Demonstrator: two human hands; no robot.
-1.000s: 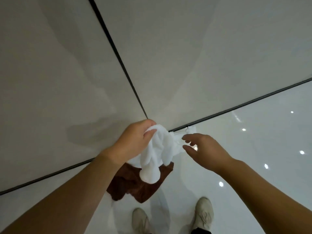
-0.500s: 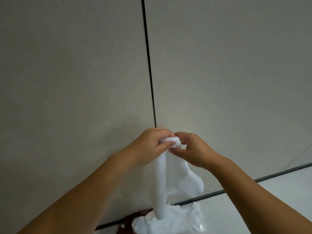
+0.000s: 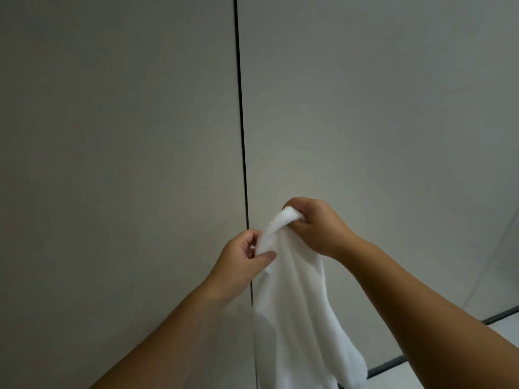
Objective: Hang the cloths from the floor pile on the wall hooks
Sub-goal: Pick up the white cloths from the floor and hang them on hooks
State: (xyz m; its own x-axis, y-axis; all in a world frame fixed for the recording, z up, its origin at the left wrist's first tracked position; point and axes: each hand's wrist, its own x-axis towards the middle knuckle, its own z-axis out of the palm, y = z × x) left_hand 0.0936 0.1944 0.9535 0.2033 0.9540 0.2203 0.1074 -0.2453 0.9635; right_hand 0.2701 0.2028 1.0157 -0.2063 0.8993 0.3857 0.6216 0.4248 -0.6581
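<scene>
A white cloth (image 3: 295, 304) hangs in front of the grey wall, held up by both hands. My right hand (image 3: 320, 228) grips its bunched top edge, the higher of the two holds. My left hand (image 3: 241, 262) pinches the cloth's left edge a little lower, thumb pressed on the fabric. The cloth drapes down past the bottom of the frame. No hook shows in this view, and the floor pile is out of sight.
The grey wall (image 3: 112, 136) fills most of the view, split by a dark vertical seam (image 3: 241, 122). A dark baseboard strip (image 3: 393, 363) and a sliver of glossy white floor (image 3: 449, 372) show at the lower right.
The view has tilted up from the floor to the wall. The cloth has been lifted off the pile, and my hands have spread apart along its top edge, the right one higher.
</scene>
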